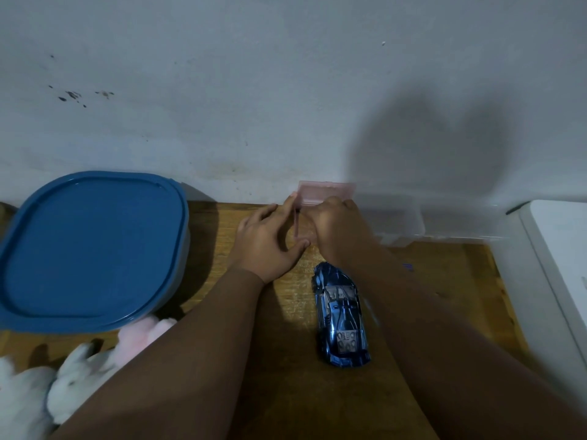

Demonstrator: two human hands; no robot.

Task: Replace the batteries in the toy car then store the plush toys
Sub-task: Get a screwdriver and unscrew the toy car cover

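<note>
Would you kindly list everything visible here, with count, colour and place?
toy car: one, shiny blue, on the table between the forearms
pink box: one, translucent pink, lid raised, against the wall
storage tub: one, blue lid on, table's left
plush toys: several, white and pink, near left corner
clear boxes: apparently two, along the wall, right of the pink box
white object: one, right edge, unidentifiable
table: one, brown wood
left hand: holds the pink box's left side
right hand: curled over the box, grip hidden
</note>
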